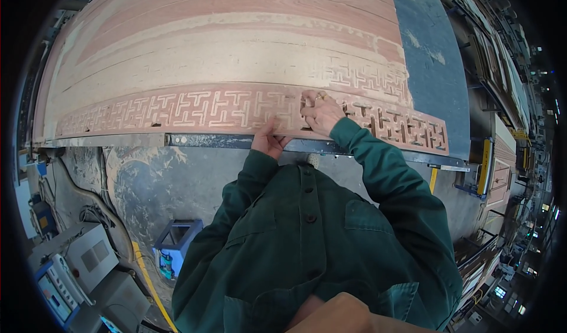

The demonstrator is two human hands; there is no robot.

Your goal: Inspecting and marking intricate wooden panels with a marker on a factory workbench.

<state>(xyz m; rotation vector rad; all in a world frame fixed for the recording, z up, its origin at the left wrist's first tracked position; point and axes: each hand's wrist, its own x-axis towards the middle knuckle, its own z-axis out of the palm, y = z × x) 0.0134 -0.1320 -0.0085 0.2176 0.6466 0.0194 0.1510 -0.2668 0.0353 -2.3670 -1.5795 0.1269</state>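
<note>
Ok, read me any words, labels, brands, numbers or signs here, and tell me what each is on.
No text can be read.
Control panel, lower left: any markings are too small and blurred.
Carved strip: geometric fretwork, no lettering visible.

No words, numbers or signs could be read. On the control panel [54,290] at the lower left, small marks were too blurred to be made out; on the carved strip [218,108], only an angular pattern was seen.
</note>
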